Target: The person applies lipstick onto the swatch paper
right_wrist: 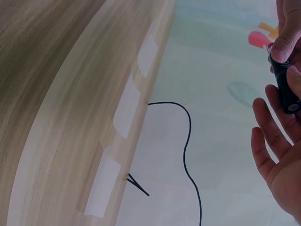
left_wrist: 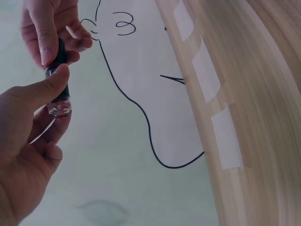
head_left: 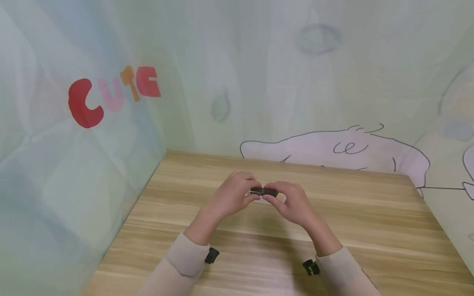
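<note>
A small nail polish bottle [head_left: 263,191] with a long black cap is held level between both hands, above the wooden table. Its clear glass end [left_wrist: 60,109] shows in the left wrist view. My left hand [head_left: 234,195] pinches the glass part between thumb and fingers. From the other side, my right hand [head_left: 293,202] grips the black cap [right_wrist: 288,94] with thumb and forefinger, its remaining fingers spread loosely in the right wrist view. The fingers cover much of the bottle in the head view. Below them a pale white patch [head_left: 272,201] shows partly.
The wooden table [head_left: 166,230] meets a pale backdrop [head_left: 207,61] with a cartoon drawing at the back. A second sheet with the letters CUTE [head_left: 87,105] stands on the left. White patches [left_wrist: 226,136] line the wooden edge in the wrist views.
</note>
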{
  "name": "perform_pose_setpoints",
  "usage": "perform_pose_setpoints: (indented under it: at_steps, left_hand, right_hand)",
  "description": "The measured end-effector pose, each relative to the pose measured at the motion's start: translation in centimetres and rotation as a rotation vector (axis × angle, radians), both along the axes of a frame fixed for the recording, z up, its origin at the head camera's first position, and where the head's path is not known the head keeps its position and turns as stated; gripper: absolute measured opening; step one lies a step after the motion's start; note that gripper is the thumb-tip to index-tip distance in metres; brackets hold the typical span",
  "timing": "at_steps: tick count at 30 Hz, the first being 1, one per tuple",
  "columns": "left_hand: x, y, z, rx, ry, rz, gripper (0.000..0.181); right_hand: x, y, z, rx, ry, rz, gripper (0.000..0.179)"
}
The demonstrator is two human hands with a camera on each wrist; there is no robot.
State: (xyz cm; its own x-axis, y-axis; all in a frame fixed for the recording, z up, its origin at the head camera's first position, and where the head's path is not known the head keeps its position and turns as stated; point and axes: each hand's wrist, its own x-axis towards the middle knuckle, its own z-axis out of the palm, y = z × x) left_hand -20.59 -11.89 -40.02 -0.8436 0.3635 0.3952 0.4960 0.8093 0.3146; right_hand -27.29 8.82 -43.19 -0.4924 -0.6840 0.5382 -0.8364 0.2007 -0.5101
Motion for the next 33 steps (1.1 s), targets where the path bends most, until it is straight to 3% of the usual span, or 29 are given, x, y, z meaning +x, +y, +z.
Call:
perform_pose_setpoints:
  at_steps: [14, 18, 22, 26, 33]
  left_hand:
    - [0.2, -0.6, -0.4, 0.052, -0.035, -0.005, 0.02]
    - [0.3, -2.2, -1.0, 0.049, -0.022, 0.098, 0.021]
    - [0.7, -5.6, -1.9, 0.153, -0.004, 0.222, 0.024]
    - [1.3, -8.0, -2.9, 0.271, 0.015, 0.218, 0.026]
    - [1.9, -9.2, -3.6, 0.388, -0.01, 0.267, 0.024]
  right_hand:
    - [0.0, 0.0, -0.1, -0.008, 0.045, 0.001, 0.016]
    - [-0.3, 0.8, -0.3, -0.012, 0.045, -0.06, 0.015]
    - [-1.1, 2.1, -0.4, -0.077, 0.017, -0.113, 0.015]
    - [-1.3, 2.6, -0.1, -0.101, -0.013, -0.109, 0.016]
    - [-1.0, 2.7, -0.2, -0.127, -0.032, -0.134, 0.018]
